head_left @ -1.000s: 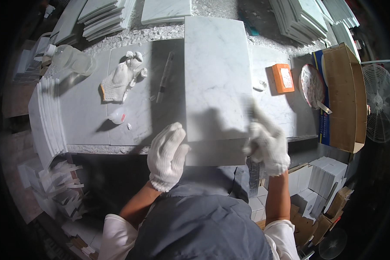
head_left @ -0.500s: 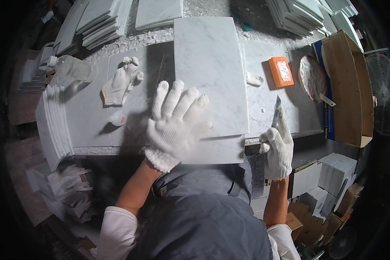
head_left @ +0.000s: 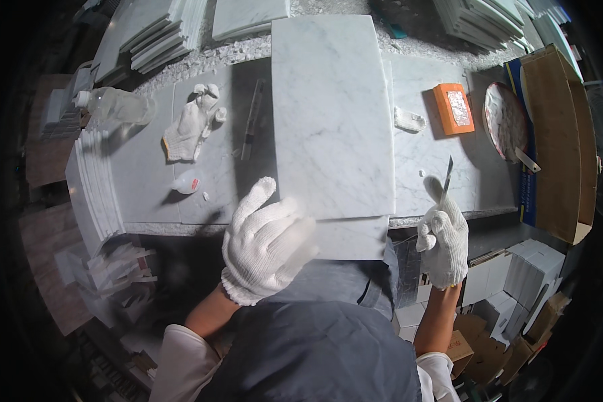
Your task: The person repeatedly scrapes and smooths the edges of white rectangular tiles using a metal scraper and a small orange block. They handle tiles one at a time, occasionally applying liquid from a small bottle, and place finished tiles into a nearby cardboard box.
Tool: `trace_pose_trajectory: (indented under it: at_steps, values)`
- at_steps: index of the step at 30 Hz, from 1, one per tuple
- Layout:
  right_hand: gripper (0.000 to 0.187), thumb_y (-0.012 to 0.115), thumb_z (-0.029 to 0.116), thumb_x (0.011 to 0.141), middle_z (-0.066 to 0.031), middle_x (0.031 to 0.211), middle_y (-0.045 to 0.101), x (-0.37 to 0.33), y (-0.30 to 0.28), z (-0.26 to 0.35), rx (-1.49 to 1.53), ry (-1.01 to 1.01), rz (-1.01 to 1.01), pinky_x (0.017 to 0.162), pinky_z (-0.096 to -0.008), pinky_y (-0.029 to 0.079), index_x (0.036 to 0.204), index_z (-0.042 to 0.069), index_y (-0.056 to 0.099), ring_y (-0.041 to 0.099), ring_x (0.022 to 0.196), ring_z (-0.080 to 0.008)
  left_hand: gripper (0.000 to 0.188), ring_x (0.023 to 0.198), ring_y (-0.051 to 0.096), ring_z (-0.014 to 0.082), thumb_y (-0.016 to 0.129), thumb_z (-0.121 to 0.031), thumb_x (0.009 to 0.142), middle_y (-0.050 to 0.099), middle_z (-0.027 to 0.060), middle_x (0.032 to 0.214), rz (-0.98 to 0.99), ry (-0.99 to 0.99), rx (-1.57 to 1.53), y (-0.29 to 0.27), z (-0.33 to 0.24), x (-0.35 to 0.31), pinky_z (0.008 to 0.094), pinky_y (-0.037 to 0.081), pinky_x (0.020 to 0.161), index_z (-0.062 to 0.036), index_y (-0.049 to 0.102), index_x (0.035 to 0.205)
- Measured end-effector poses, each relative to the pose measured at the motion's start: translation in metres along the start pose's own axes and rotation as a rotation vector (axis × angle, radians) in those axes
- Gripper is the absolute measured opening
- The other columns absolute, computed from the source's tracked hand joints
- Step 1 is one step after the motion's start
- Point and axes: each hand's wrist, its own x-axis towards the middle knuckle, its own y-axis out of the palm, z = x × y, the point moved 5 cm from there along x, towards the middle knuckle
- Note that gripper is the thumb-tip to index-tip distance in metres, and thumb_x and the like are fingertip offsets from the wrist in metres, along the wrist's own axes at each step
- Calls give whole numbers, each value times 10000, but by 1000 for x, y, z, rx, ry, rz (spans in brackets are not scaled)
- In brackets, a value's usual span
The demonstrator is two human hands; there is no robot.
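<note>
A marble tile (head_left: 335, 114), white with grey veins, lies in front of me on top of another slab (head_left: 352, 239) whose near end juts past the bench edge. My left hand (head_left: 264, 241), in a white knitted glove, is over the left near corner of the tile. Its fingers are apart and partly blurred, with nothing held. To the right of the tile, my gloved right hand (head_left: 445, 238) is closed around a narrow metal scraper blade (head_left: 447, 177), tip pointing away from me. The scraper's handle end is hidden in the glove.
On the bench lie a spare glove (head_left: 191, 127), a clear ruler-like strip (head_left: 251, 124), a small white bottle (head_left: 186, 181), an orange block (head_left: 454, 108) and a round lid with white paste (head_left: 504, 120). A clear jug (head_left: 120, 106) stands left; a cardboard box (head_left: 559, 141) stands right.
My left hand has drawn back toward me off the middle of the tile. The right hand has turned the scraper so its blade shows edge-on. The view has shifted slightly.
</note>
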Motion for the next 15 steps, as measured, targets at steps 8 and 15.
trace_pose_trajectory:
  at_steps: [8,15]
  values:
    - [421,770,321,943,-133,970,695,4,-11,-20,71,50,90,748,-348,542,1152,-24,650,662,858,-222,359,1244,593,353,698,-337,941,681,122,1202,-1,-49,101,13,6,17,570,403,1161,-41,723,1143]
    - [393,740,239,961,-141,962,703,7,-8,-16,-1,138,23,747,-334,549,1198,-55,633,668,847,-208,446,1372,499,376,681,-399,937,628,115,1389,98,-138,255,23,16,44,543,335,1203,-78,714,1246]
